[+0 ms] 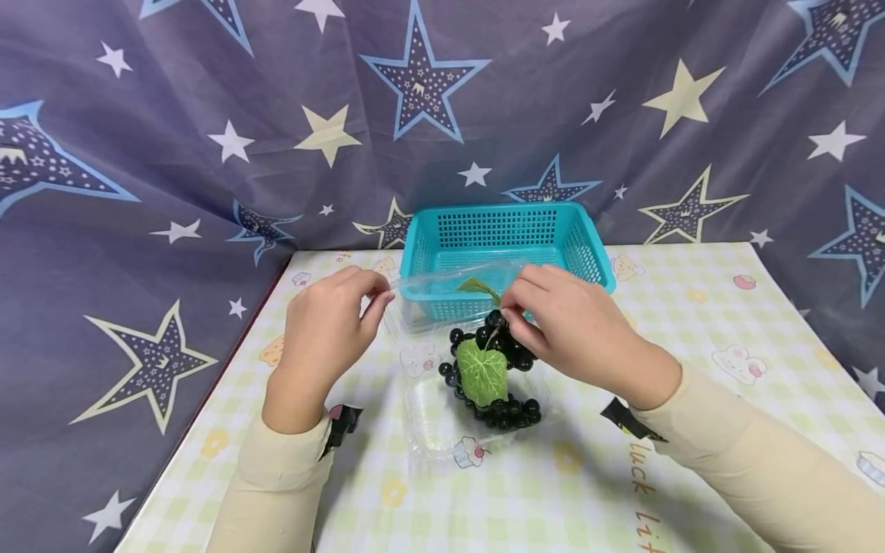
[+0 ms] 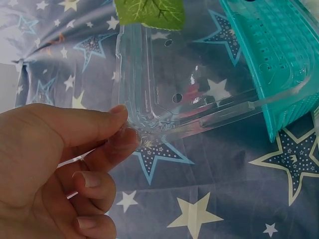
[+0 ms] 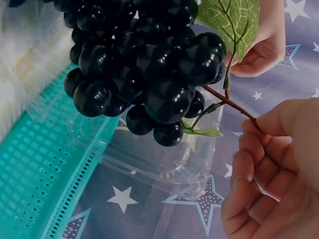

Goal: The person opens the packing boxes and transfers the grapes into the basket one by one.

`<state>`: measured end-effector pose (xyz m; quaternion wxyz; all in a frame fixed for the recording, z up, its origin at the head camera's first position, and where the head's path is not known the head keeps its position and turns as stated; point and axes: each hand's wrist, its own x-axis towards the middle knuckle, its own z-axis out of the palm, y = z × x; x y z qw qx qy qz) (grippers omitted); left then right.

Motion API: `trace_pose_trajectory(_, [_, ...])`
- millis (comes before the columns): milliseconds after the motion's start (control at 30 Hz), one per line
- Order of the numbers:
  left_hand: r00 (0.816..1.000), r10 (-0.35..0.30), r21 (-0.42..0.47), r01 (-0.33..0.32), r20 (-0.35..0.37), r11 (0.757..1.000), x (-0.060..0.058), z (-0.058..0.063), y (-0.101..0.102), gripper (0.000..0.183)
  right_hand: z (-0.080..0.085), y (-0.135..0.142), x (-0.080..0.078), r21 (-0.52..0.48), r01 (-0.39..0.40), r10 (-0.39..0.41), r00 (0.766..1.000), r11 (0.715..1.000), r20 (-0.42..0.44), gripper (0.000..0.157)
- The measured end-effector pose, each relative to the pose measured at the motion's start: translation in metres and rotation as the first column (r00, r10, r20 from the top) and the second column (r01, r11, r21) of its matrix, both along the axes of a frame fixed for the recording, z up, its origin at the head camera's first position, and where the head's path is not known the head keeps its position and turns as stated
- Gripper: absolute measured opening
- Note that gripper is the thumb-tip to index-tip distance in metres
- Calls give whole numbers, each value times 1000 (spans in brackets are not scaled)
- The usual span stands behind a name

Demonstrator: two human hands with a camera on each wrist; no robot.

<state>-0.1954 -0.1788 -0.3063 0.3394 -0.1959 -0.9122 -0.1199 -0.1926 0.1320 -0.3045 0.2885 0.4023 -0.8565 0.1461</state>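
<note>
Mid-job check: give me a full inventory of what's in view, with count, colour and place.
Grapes: one bunch, black, over the box base
Leaves: at least two, green, on the bunch
Stem: one, brown, top of the bunch
Box: one, clear, on the tablecloth, lid raised
Basket: one, teal, behind the box
Tablecloth: one, pale green check, under everything
Curtain: dark, starred, behind and beside the table
Sleeves: two, beige, on the arms
Left hand: one, bare, pinching the lid corner
Right hand: one, bare, pinching the stem
</note>
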Motion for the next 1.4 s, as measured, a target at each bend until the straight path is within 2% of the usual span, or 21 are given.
trace_pose_trajectory(200, [1000, 5, 2, -5, 6, 1000, 0, 0, 0, 6, 10, 4, 0, -18, 7, -7, 1000, 1000, -17, 5])
trace_pose_trajectory(533, [1000, 2, -3, -2, 0, 1000, 0, 0, -2, 6, 21, 7, -2, -27, -29, 27, 997, 999, -75, 9])
trace_pose_trajectory(833, [1000, -1, -6, 1, 8, 1000, 0, 0, -1, 7, 30, 10, 1, -27, 23, -26, 996, 999, -90, 9])
trace_pose_trajectory(1400, [1000, 0, 4, 0, 6, 1000, 0, 0, -3, 6, 44, 16, 0, -41, 0, -7, 985, 999, -175, 9])
